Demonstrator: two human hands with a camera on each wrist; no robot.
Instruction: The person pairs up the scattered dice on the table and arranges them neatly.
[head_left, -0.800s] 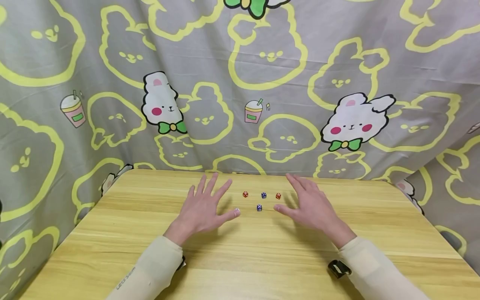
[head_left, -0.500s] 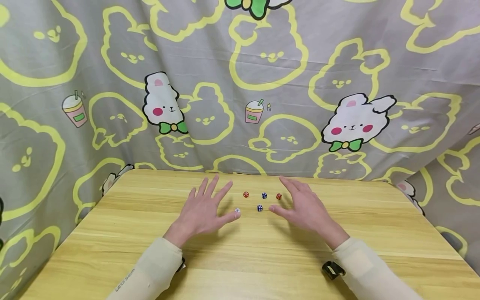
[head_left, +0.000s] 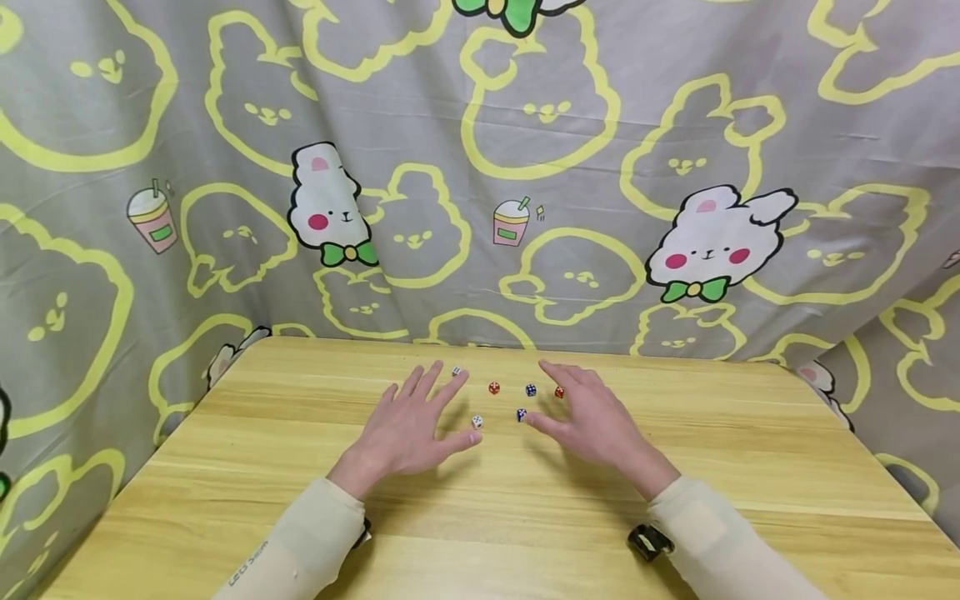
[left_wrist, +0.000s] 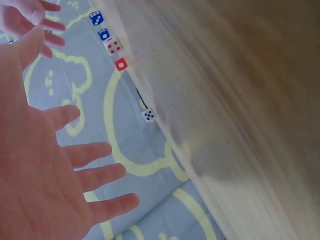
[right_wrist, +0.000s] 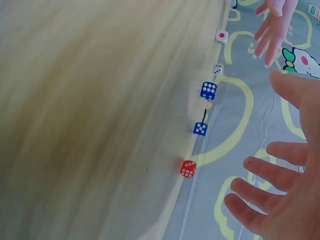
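Small dice lie on the wooden table: a white die [head_left: 477, 422] by my left thumb, a second white die [head_left: 457, 371] partly behind my left index finger, a red die [head_left: 494, 388] and a blue die [head_left: 531, 389] between the hands. Another blue die [head_left: 522, 415] sits at my right thumb tip, and another red die [head_left: 559, 392] is partly covered by the right index finger. My left hand [head_left: 408, 429] is spread with straight fingers, holding nothing. Opposite it, my right hand [head_left: 596, 421] has its fingers extended, also holding nothing. Whether either thumb touches a die, I cannot tell.
The light wood table [head_left: 480, 533] ends against a grey curtain [head_left: 420, 125] with yellow outlines and rabbit prints. A dark device [head_left: 649, 542] is strapped under the right wrist. Wood extends around and in front of both hands.
My right hand has shifted left, its thumb coming up to the nearer blue die and its index finger over the right red die. The left hand lowers slightly, uncovering the white dice.
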